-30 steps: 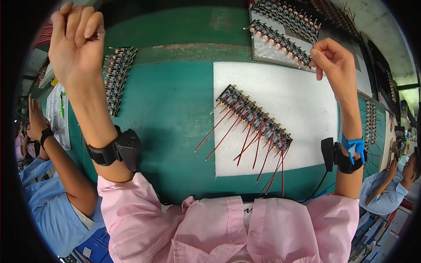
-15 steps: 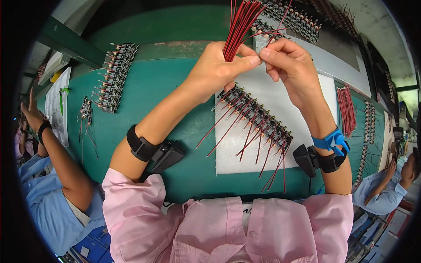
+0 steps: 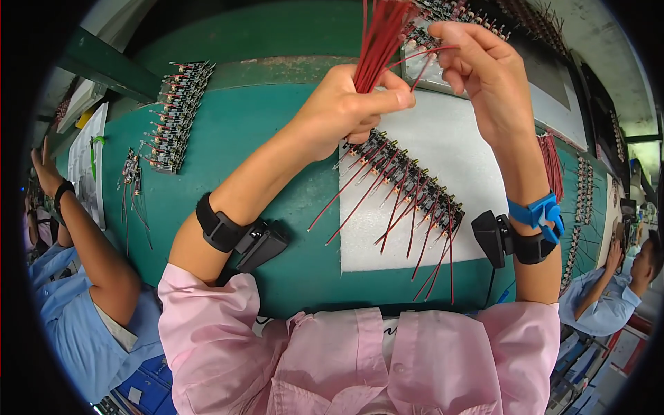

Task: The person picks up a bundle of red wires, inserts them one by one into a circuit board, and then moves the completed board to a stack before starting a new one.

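Note:
My left hand is closed around a thick bundle of red wires, which fans upward from the fist. A single wire runs from beside its thumb and fingertip up toward my right hand. The right hand is raised, with thumb and forefinger pinched together where that wire meets them; the exact contact is partly hidden. Another loose wire bends out of the bundle and passes in front of the right fingers. Below both hands, a slanting row of small circuit boards with red and dark wires lies on a white foam sheet.
More board rows stand on the green table at the left. A small wired board lies nearby. Another red wire bundle sits at the right, beside further boards. Co-workers in blue are on both sides.
My right hand has moved up and to the right, away from the left fingertips. The left hand stays in nearly the same place, still gripping the bundle.

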Demonstrator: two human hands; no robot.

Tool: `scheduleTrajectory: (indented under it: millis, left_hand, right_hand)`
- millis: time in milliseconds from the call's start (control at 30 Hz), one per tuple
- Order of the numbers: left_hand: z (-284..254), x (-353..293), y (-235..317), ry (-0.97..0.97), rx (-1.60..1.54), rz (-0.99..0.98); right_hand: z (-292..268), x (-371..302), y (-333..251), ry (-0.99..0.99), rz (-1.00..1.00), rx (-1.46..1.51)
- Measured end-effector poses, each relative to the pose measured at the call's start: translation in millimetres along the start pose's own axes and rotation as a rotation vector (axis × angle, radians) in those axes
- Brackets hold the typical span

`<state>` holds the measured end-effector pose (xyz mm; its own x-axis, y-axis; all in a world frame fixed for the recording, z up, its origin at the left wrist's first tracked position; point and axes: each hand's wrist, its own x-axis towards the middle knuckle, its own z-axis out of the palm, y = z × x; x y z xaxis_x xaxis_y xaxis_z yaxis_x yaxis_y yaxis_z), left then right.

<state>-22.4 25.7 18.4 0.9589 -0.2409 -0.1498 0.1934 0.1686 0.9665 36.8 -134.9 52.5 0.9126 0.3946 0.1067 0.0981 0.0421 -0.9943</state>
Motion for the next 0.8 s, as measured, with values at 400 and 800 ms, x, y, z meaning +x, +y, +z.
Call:
scheduleTrajectory:
  millis: [400, 800]
  left_hand:
    - [-3.9, 2.1, -2.3, 0.019, 0.113, 0.034]
    - [-12.3, 5.0, -6.4, 0.062, 0.472, 0.245]
  right_hand:
    - [7.7, -20.2, 18.7, -0.127, 0.083, -0.172]
    - [12.8, -22.0, 22.4, -0.11, 0.12, -0.227]
